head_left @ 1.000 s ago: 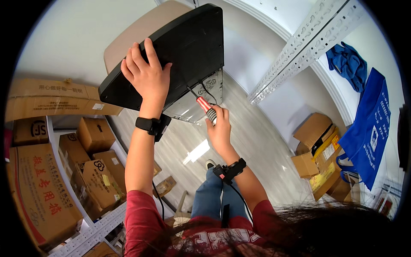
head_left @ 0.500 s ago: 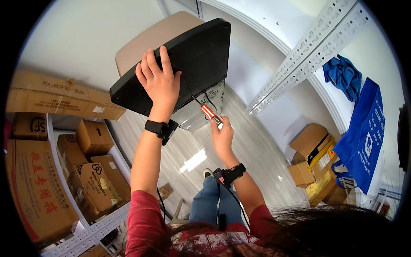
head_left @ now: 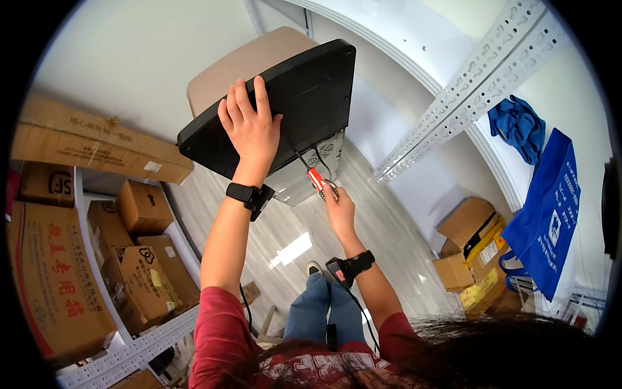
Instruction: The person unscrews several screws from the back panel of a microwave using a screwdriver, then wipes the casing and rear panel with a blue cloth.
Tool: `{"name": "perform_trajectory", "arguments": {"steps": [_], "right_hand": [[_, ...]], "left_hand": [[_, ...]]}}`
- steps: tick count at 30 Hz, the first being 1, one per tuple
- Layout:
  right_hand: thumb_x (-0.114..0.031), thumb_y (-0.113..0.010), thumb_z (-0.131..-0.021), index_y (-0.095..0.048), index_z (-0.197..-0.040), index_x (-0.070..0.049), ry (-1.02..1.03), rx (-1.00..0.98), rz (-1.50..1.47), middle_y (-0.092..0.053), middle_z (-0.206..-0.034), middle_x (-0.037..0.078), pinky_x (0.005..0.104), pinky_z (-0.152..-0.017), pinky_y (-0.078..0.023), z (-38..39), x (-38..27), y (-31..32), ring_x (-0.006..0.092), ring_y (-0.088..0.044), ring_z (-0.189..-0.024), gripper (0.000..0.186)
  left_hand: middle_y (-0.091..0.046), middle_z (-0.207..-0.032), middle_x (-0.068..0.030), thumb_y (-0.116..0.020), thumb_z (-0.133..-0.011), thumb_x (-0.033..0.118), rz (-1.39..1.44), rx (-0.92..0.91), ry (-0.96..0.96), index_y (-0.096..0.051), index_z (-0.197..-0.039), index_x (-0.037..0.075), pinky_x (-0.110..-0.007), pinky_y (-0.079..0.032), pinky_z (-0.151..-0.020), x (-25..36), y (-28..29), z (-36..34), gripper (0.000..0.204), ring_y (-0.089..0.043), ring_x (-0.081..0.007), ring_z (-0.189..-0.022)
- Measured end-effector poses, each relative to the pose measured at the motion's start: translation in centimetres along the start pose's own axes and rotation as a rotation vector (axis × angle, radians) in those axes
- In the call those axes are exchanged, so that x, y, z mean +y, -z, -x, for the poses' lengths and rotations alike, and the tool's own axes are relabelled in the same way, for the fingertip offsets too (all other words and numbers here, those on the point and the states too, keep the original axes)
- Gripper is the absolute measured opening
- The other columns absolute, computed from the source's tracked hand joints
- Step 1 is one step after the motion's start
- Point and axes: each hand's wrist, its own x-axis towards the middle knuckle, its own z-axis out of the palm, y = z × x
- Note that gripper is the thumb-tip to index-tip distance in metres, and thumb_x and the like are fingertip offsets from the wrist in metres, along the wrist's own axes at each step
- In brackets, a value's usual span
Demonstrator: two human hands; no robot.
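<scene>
A black panel (head_left: 311, 97) with rounded corners is tilted in front of me, joined to a metal-looking box (head_left: 301, 178) with round vent patterns below it. My left hand (head_left: 251, 129) lies flat on the panel, fingers spread and fingertips at its upper edge. Below and to the right, my right hand (head_left: 340, 207) is closed around the handle of a red-and-white screwdriver (head_left: 315, 178). Its dark shaft points up to the panel's lower edge; where the tip sits is hard to make out. A black cable (head_left: 327, 166) curves beside the shaft.
Behind the panel stands a beige rounded board (head_left: 240, 61). Shelves with cardboard boxes (head_left: 146, 279) line the left. On the right are a perforated white post (head_left: 466, 91), a blue bag (head_left: 551, 214), a blue cloth (head_left: 516, 126) and opened cartons (head_left: 470, 240). Grey floor (head_left: 382, 259) lies below.
The panel, left hand and screwdriver appear slightly lower and further right in the view. My right fingers sit differently on the screwdriver handle, which has turned a little.
</scene>
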Motion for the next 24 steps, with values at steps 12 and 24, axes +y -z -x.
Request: {"name": "perform_trajectory", "arguments": {"steps": [12,24], "right_hand": [[-0.019,-0.07,-0.077,-0.046,-0.118,0.001,0.059,-0.033,0.048,-0.054,-0.103,0.02,0.0409,-0.072,-0.048,0.2,-0.1,0.3,0.0345,-0.059,-0.086,0.051],[-0.023,-0.067,-0.08,-0.056,-0.095,0.002,-0.004,0.013,-0.17,-0.057,-0.077,0.012,0.0326,-0.058,-0.046,-0.3,0.0,-0.4,0.0254,-0.054,-0.06,0.032]], "left_hand": [[-0.042,-0.128,-0.0135,-0.084,-0.052,0.027,0.012,0.005,0.005,-0.043,-0.129,0.013,-0.046,-0.029,-0.099,-0.1,0.0,-0.1,0.088,-0.04,-0.0296,-0.119],[-0.042,-0.128,-0.0136,-0.084,-0.052,0.028,-0.006,-0.001,0.007,-0.044,-0.129,0.014,-0.045,-0.028,-0.1,-0.1,0.1,-0.1,0.088,-0.04,-0.0297,-0.119]]}}
